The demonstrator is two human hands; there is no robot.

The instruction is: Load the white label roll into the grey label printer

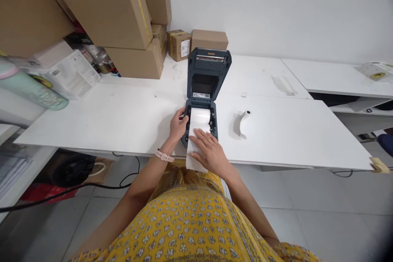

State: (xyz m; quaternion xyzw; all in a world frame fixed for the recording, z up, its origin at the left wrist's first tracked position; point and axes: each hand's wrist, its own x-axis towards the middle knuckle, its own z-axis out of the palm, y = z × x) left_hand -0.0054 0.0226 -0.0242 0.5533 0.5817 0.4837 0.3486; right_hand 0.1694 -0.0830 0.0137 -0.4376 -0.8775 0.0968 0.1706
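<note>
A dark grey label printer (208,74) stands on the white table with its lid raised. Inside it sits a white label roll (200,115), whose loose strip (196,164) runs out over the front and past the table edge. My right hand (210,151) lies flat on that strip with the fingers stretched out. At the printer's left side, my left hand (179,125) grips the casing near the roll, thumb on top and fingers partly hidden. A small curled piece of white paper with a dark-ended core (245,125) rests to the right of the printer.
Stacked cardboard boxes (135,61) stand at the back left, with two smaller boxes (209,40) behind the printer. A mint green bottle (33,86) and a white carton (72,74) are at the far left. The table's front edge (276,163) runs close to my body.
</note>
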